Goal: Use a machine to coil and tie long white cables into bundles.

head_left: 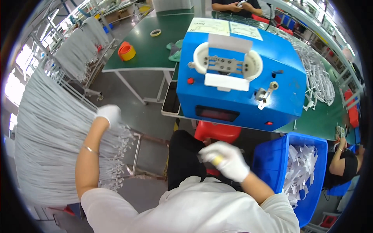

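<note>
My left hand, in a white glove, is by the upper edge of a thick hanging bundle of light grey cables. Its fingers are blurred, so I cannot make out whether it grips any cable. In front of my lap is my right hand, also white-gloved, with a yellow patch at the fingers; motion smears the fingertips, and no held thing can be told. Beyond it, on the green bench, stands a blue machine with a white ring-shaped fixture, a small metal clamp and red buttons.
A blue bin with white paper strips stands at my right. A red stool is under the bench. An orange-yellow tape roll lies on the left green table. Coiled white cables lie beyond the machine. Other people work nearby.
</note>
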A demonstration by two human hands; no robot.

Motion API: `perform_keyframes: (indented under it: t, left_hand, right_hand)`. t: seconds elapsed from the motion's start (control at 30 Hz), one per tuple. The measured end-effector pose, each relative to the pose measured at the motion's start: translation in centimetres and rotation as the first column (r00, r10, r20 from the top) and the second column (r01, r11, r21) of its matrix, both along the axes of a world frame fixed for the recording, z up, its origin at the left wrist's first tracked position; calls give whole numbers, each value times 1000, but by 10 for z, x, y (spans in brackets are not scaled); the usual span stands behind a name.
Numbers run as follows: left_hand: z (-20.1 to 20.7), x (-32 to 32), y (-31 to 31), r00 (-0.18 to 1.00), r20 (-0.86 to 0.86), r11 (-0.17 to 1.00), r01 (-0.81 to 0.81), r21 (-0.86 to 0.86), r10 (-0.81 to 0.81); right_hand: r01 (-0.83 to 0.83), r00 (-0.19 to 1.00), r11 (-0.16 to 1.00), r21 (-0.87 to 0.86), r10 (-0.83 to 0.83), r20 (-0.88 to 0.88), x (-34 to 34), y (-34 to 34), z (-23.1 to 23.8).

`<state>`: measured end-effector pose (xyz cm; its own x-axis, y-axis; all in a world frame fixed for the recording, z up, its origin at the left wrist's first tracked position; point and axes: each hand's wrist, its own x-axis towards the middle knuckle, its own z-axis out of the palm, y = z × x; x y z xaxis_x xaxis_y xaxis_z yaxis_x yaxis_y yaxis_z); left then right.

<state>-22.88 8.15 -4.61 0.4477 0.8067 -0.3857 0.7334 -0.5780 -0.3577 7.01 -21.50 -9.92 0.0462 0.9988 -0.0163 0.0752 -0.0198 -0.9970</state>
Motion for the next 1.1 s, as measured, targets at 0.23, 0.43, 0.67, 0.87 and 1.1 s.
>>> perform_keyframes:
  t: [0.23,0.43,0.67,0.87,1.1]
  left_hand:
    - [-10,123,-106,683,624,626,307,-717,380]
    - [-82,196,-178,337,389,131,590,-797,857]
    - [-74,211,-212,-78,406,328,734,-594,910]
    - [-103,199,-214,-351,272,444,730,-520,896]
    - [-104,180,-241,33,458,371,535,-759,889]
  right_hand:
    - [33,999,999,-9,-32,36,-23,-13,-56]
    - [334,721,765,550,-584,374,8,-13,-33]
    - [182,750,707,684,-549,368,21,1,0]
    - [-73,733,749,659,-408,545,8,20,6]
    - [465,875,682,564,-451,-176,34,16,89]
